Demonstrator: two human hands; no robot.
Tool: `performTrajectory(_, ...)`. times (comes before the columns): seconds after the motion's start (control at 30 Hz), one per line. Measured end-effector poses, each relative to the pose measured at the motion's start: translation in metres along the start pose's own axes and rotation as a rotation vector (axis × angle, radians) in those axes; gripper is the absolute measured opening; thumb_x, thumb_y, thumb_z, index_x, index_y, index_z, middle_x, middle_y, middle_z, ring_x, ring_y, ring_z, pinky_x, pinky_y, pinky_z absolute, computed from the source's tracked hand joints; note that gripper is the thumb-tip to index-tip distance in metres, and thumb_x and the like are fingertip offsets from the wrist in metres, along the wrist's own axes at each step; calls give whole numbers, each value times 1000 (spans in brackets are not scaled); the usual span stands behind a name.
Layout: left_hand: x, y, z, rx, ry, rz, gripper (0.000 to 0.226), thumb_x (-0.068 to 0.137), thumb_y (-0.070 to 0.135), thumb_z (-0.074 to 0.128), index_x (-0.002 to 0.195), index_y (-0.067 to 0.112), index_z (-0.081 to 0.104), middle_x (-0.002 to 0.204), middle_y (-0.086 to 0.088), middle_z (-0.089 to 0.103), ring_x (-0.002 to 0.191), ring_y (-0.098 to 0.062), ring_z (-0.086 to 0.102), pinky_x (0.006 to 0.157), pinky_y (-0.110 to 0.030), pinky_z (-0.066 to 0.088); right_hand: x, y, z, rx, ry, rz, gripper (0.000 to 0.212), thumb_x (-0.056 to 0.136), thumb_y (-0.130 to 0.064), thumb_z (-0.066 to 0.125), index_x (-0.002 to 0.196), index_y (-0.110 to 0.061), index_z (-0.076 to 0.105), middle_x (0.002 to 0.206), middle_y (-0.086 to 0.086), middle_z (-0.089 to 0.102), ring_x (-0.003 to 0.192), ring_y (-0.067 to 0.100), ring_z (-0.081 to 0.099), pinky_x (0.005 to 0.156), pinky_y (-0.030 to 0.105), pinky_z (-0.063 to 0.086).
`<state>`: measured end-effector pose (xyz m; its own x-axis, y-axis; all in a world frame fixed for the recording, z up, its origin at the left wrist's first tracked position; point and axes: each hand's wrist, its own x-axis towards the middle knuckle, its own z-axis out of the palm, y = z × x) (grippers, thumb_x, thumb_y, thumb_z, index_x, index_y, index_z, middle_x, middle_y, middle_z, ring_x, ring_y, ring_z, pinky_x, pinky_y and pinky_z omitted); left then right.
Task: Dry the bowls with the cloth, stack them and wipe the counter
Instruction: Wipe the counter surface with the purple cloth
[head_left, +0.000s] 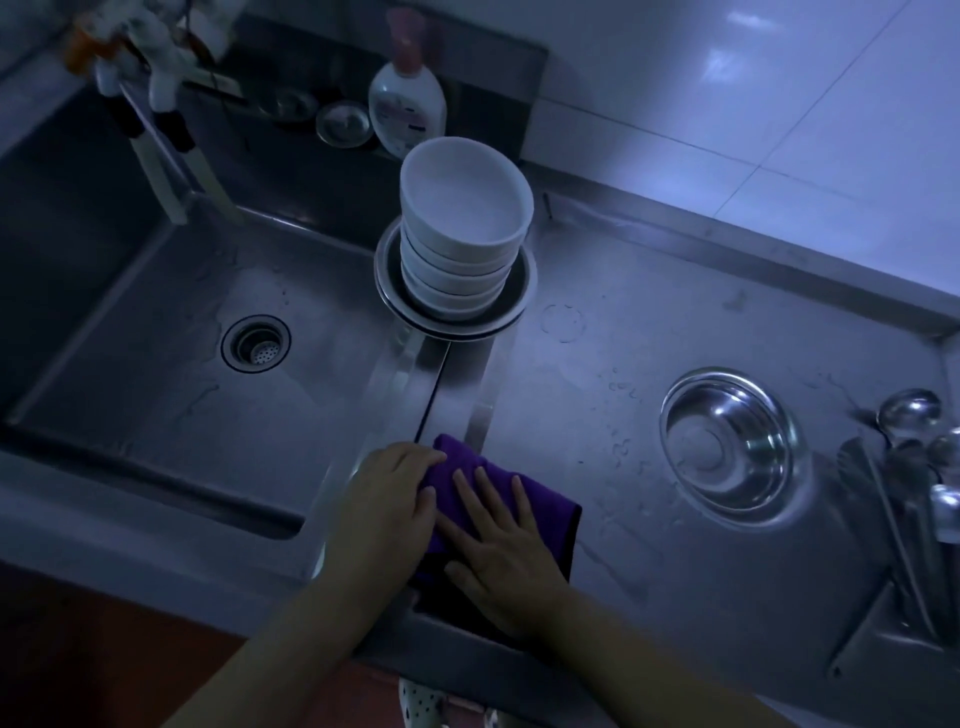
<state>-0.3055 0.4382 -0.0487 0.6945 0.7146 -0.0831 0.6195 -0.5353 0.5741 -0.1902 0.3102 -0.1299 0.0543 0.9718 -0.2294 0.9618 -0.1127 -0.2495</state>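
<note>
Both hands, left hand (395, 499) and right hand (506, 551), press flat, fingers straight, on the soft purple cloth (457, 465) at the worktop's (623, 571) near edge, while the fragile, likely slippery stacked bowls (462, 234) stand farther back, best lifted by their rims.

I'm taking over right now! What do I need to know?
Left hand: flat on the purple cloth's left end, fingers slightly curled over it.
Right hand: flat, fingers spread, pressing the cloth onto the counter beside the sink.
White bowls: stacked on a metal plate at the sink's back corner, so stacking looks done.
Left: wipe the counter; water drops show near the metal bowl.
</note>
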Motion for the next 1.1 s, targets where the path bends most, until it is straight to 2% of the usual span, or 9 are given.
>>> performTrajectory(0.33, 35, 34, 52, 154, 25, 69, 41, 66, 5, 74, 106, 13, 69, 112, -4, 66, 112, -25, 55, 95, -38, 44, 78, 95, -34, -69, 65, -26, 60, 96, -57, 21, 146, -43, -8, 157, 3, -9, 145, 30, -8, 112, 59, -6)
performTrajectory(0.43, 48, 49, 73, 192, -8, 83, 48, 60, 10, 76, 107, 14, 70, 114, 0, 66, 116, -17, 45, 99, -33, 40, 97, 123, -43, -106, 53, -68, 69, 93, -59, 29, 145, -42, -13, 158, 5, -11, 144, 30, -12, 113, 57, -9)
performTrajectory(0.57, 69, 72, 99, 145, -97, -8, 72, 43, 19, 89, 111, 13, 67, 118, -2, 64, 106, -19, 62, 84, -27, 51, 118, 159, -52, -112, 42, -145, 66, 92, -61, 20, 143, -44, -19, 153, 1, -20, 143, 27, -15, 113, 54, -12)
performTrajectory(0.63, 80, 84, 111, 112, -106, -82, 85, 56, 28, 84, 133, 13, 50, 137, -6, 50, 120, -20, 53, 94, -24, 45, 127, 176, -58, -118, 31, -177, 63, 90, -62, 10, 141, -45, -22, 152, 0, -22, 143, 25, -18, 113, 53, -13)
performTrajectory(0.7, 90, 90, 126, 110, -97, -133, 99, 76, 41, 63, 149, 20, -2, 157, -2, 7, 143, -18, 16, 111, -24, 26, 136, 194, -65, -138, 26, -195, 61, 89, -62, 6, 139, -44, -24, 151, -2, -24, 141, 21, -22, 113, 51, -15)
performTrajectory(0.83, 108, 95, 144, 215, -139, -155, 110, 79, 57, 52, 127, 20, -40, 139, 7, -41, 129, -15, -42, 105, -25, -26, 158, 230, -79, -163, 49, -183, 58, 91, -59, 8, 140, -41, -17, 151, -5, -21, 143, 20, -18, 113, 49, -16)
performTrajectory(0.9, 115, 96, 147, 286, -175, -145, 112, 76, 65, 50, 138, 12, -26, 144, -3, -34, 132, -22, -36, 107, -31, -29, 171, 247, -86, -167, 66, -168, 58, 90, -60, 6, 140, -41, -17, 152, -5, -19, 144, 21, -15, 112, 47, -18)
performTrajectory(1.0, 119, 98, 144, 429, -206, -113, 99, 72, 71, 42, 138, -2, 39, 147, -22, 32, 135, -38, 32, 111, -38, -2, 191, 270, -97, -180, 90, -134, 62, 89, -61, 5, 143, -39, -14, 157, -3, -10, 145, 22, -10, 111, 47, -16)
performTrajectory(1.1, 116, 91, 148, 453, -236, -80, 95, 78, 70, 35, 138, -3, 37, 146, -19, 32, 144, -31, 8, 108, -36, 1, 213, 294, -109, -183, 95, -95, 62, 93, -60, 14, 147, -39, -7, 159, -1, -6, 145, 22, -9, 112, 49, -12)
